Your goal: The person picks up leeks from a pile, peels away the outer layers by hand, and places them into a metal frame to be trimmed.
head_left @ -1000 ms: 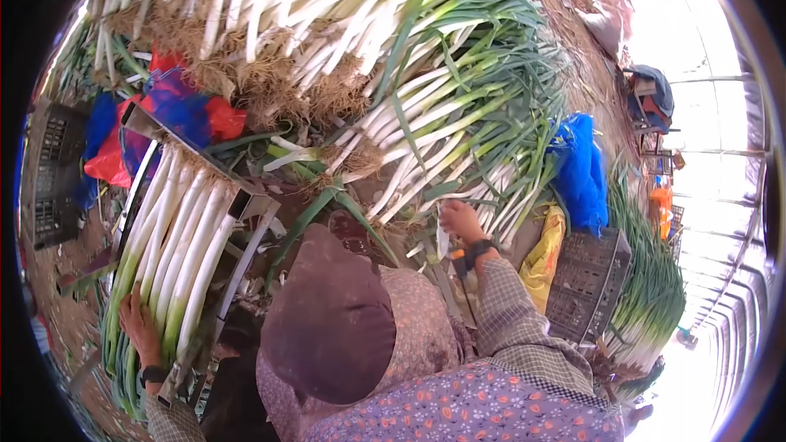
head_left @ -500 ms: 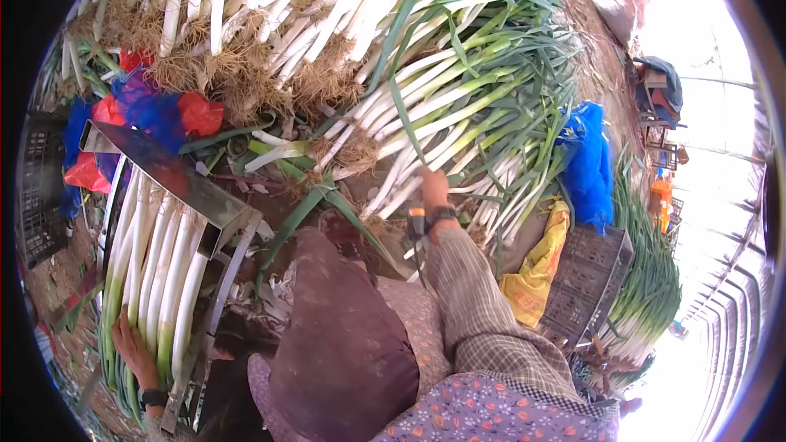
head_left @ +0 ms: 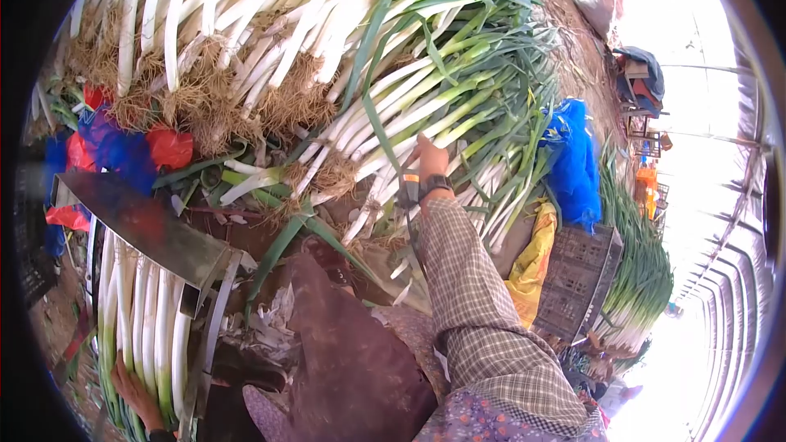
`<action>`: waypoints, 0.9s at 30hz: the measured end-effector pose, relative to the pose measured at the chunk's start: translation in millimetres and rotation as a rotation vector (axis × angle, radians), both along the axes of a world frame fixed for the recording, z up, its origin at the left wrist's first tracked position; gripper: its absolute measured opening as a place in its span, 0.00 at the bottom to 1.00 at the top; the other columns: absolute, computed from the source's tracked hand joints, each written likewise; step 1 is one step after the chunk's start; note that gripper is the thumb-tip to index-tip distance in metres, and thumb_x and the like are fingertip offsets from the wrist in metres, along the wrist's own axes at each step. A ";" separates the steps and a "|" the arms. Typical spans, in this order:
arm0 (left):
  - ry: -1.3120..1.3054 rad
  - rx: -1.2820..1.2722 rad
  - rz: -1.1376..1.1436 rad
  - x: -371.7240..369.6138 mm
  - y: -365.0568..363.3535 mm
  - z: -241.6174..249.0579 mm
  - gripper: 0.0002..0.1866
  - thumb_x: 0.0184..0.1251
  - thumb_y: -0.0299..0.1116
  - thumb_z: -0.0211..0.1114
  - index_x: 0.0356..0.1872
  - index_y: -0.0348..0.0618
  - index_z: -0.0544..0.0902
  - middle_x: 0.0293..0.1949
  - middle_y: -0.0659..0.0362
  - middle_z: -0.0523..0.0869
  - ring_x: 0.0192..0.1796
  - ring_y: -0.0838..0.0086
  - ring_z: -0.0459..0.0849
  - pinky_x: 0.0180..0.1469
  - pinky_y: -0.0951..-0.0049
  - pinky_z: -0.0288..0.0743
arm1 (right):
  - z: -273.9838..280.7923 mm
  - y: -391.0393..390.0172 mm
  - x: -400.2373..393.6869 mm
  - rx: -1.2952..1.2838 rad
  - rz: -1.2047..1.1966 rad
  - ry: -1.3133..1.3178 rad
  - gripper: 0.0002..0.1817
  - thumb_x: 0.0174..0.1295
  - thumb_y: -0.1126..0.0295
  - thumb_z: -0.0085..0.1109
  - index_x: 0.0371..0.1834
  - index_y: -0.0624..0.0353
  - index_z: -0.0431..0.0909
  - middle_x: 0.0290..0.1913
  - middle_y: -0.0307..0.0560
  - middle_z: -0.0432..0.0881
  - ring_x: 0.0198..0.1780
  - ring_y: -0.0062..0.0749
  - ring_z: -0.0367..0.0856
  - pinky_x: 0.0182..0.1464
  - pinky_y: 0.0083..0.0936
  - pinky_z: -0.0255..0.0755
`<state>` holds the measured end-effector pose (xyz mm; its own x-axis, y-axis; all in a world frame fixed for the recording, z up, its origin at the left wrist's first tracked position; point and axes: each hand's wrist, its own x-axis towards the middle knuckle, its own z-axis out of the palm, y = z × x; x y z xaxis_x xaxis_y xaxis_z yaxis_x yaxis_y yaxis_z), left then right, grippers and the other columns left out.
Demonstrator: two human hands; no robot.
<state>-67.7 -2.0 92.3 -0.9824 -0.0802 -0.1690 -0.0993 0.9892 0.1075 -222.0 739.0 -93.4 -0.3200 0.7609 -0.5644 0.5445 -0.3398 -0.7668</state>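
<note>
My right hand (head_left: 430,157) is stretched forward into a big pile of untrimmed leeks (head_left: 393,98) with white stalks, green tops and brown roots. Its fingers are wrapped among the stalks and partly hidden by them. An orange-handled tool (head_left: 408,180) sits beside the wristwatch. My left hand (head_left: 133,391) lies at the bottom left on the green ends of trimmed leeks (head_left: 143,319), which are laid side by side in a metal rack (head_left: 151,229). My cap brim (head_left: 352,352) covers the lower middle of the view.
Red and blue plastic bags (head_left: 131,151) lie left of the roots. A blue bag (head_left: 577,164), a yellow sack (head_left: 532,266) and a dark crate (head_left: 577,282) stand at the right beside another row of leeks (head_left: 643,270). Leaf scraps (head_left: 274,323) cover the ground near the rack.
My right arm has reached further forward and up, from near my body into the leek pile. My left hand has stayed on the trimmed leeks and the view has tilted.
</note>
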 end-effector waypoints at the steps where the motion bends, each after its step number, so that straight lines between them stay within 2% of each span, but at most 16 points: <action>1: -0.004 -0.011 0.010 0.8 -0.5 -1.3 0.24 0.69 0.34 0.43 0.65 0.42 0.71 0.55 0.44 0.72 0.58 0.49 0.70 0.62 0.54 0.61 | 1.3 0.1 -6.1 0.011 -0.024 -0.074 0.12 0.57 0.68 0.62 0.29 0.67 0.74 0.19 0.49 0.74 0.19 0.36 0.75 0.20 0.39 0.69; 4: -0.016 -0.034 0.024 1.5 -3.0 -1.0 0.24 0.70 0.35 0.43 0.65 0.43 0.71 0.55 0.44 0.73 0.59 0.49 0.70 0.62 0.54 0.61 | -1.2 11.1 -3.5 -0.129 0.058 -0.182 0.14 0.58 0.67 0.62 0.27 0.69 0.75 0.19 0.50 0.75 0.20 0.38 0.76 0.23 0.41 0.72; 5: -0.013 -0.033 0.027 2.1 -3.8 -2.4 0.24 0.70 0.35 0.43 0.65 0.43 0.71 0.55 0.44 0.73 0.59 0.49 0.70 0.62 0.53 0.61 | -1.3 17.7 6.2 -0.198 0.117 -0.055 0.13 0.59 0.66 0.61 0.25 0.66 0.75 0.22 0.49 0.77 0.23 0.37 0.79 0.25 0.37 0.74; 8: -0.013 -0.027 0.040 4.3 -7.4 -1.4 0.24 0.70 0.36 0.43 0.65 0.43 0.71 0.55 0.43 0.73 0.58 0.49 0.70 0.61 0.53 0.61 | 6.1 40.4 41.7 -0.201 0.266 0.088 0.17 0.60 0.55 0.60 0.31 0.62 0.80 0.27 0.42 0.80 0.28 0.30 0.79 0.33 0.27 0.72; 9: -0.015 -0.019 0.041 3.1 -6.1 -2.6 0.24 0.70 0.35 0.43 0.65 0.44 0.71 0.55 0.43 0.73 0.58 0.49 0.70 0.61 0.53 0.61 | 18.7 43.9 49.8 -0.156 0.254 -0.006 0.16 0.63 0.56 0.57 0.36 0.61 0.80 0.30 0.42 0.80 0.28 0.31 0.79 0.31 0.28 0.72; 10: -0.013 -0.011 0.038 1.7 -4.5 -3.7 0.24 0.70 0.36 0.43 0.65 0.44 0.71 0.54 0.43 0.72 0.58 0.49 0.70 0.61 0.53 0.62 | 7.9 54.4 63.8 -0.347 0.144 0.130 0.16 0.67 0.58 0.52 0.42 0.61 0.78 0.30 0.39 0.77 0.28 0.27 0.77 0.30 0.25 0.72; 12: -0.014 -0.006 0.040 3.7 -4.2 -1.9 0.24 0.70 0.36 0.44 0.66 0.44 0.71 0.54 0.43 0.72 0.57 0.49 0.70 0.61 0.53 0.62 | -15.1 75.3 87.3 -0.647 0.041 0.417 0.13 0.69 0.62 0.49 0.46 0.61 0.75 0.29 0.37 0.75 0.26 0.23 0.73 0.28 0.22 0.71; 13: -0.007 0.008 0.022 2.0 0.0 1.8 0.24 0.69 0.35 0.44 0.66 0.44 0.71 0.54 0.43 0.72 0.57 0.49 0.70 0.61 0.53 0.61 | 28.2 48.5 82.2 -0.628 -0.027 0.408 0.09 0.70 0.66 0.48 0.43 0.59 0.72 0.27 0.34 0.71 0.24 0.20 0.67 0.26 0.22 0.67; 15: 0.000 0.038 -0.011 -0.7 14.0 10.8 0.25 0.68 0.33 0.46 0.66 0.45 0.71 0.54 0.43 0.72 0.58 0.48 0.70 0.62 0.52 0.61 | 30.6 30.4 81.3 -0.687 -0.106 0.419 0.06 0.68 0.67 0.50 0.41 0.56 0.69 0.25 0.34 0.70 0.22 0.21 0.67 0.24 0.22 0.65; 17: -0.132 0.052 0.053 0.7 -0.3 11.4 0.26 0.66 0.30 0.47 0.66 0.45 0.70 0.54 0.44 0.72 0.58 0.49 0.69 0.63 0.53 0.60 | 50.8 8.5 86.5 -0.713 -0.162 0.436 0.05 0.67 0.68 0.50 0.40 0.56 0.67 0.26 0.35 0.69 0.23 0.22 0.65 0.23 0.22 0.64; 18: -0.171 0.062 0.081 -6.4 -6.4 9.5 0.26 0.65 0.28 0.48 0.66 0.45 0.70 0.54 0.44 0.72 0.59 0.49 0.69 0.63 0.53 0.59 | 63.1 -4.2 84.4 -0.810 -0.174 0.541 0.04 0.67 0.70 0.49 0.39 0.56 0.66 0.27 0.35 0.68 0.24 0.22 0.64 0.24 0.22 0.64; 19: -0.079 0.051 -0.023 -3.2 -7.5 10.0 0.29 0.60 0.22 0.49 0.67 0.45 0.69 0.52 0.45 0.74 0.58 0.50 0.70 0.63 0.55 0.60 | 82.7 -17.7 75.6 -0.892 -0.157 0.655 0.04 0.68 0.70 0.48 0.38 0.57 0.66 0.27 0.35 0.67 0.24 0.22 0.65 0.25 0.23 0.65; 22: -0.114 0.085 -0.085 -6.6 -8.0 33.4 0.29 0.58 0.19 0.51 0.64 0.44 0.72 0.51 0.46 0.76 0.55 0.54 0.73 0.61 0.60 0.65 | 176.1 -69.8 42.2 -0.993 -0.156 0.885 0.05 0.71 0.71 0.42 0.37 0.59 0.64 0.25 0.36 0.65 0.27 0.24 0.66 0.33 0.24 0.70; 23: -0.214 0.233 0.010 -19.9 -1.6 56.7 0.24 0.60 0.21 0.53 0.60 0.40 0.75 0.49 0.51 0.79 0.49 0.63 0.78 0.54 0.66 0.71 | 213.6 -89.9 30.7 -1.026 -0.127 0.930 0.06 0.72 0.70 0.41 0.36 0.59 0.65 0.25 0.37 0.66 0.28 0.26 0.67 0.36 0.25 0.71; 26: 0.012 0.345 0.120 -26.4 -43.1 81.9 0.19 0.64 0.23 0.54 0.56 0.37 0.77 0.48 0.55 0.81 0.43 0.70 0.79 0.48 0.69 0.73 | 337.0 -163.6 17.2 -0.974 0.086 1.115 0.11 0.74 0.68 0.38 0.33 0.60 0.66 0.27 0.41 0.71 0.32 0.30 0.70 0.42 0.27 0.72; 27: 0.017 0.602 0.301 -32.3 -51.1 97.1 0.17 0.67 0.26 0.55 0.55 0.36 0.78 0.46 0.57 0.82 0.42 0.73 0.79 0.45 0.70 0.74 | 366.2 -187.8 19.5 -1.078 0.136 1.204 0.12 0.74 0.67 0.38 0.33 0.60 0.66 0.28 0.43 0.73 0.33 0.31 0.72 0.42 0.29 0.73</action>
<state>-100.0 -53.1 189.4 -0.9346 -0.2480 -0.2551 -0.3553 0.6858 0.6352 -202.5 551.2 272.8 -0.9761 0.1292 -0.1750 -0.0935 -0.9755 -0.1989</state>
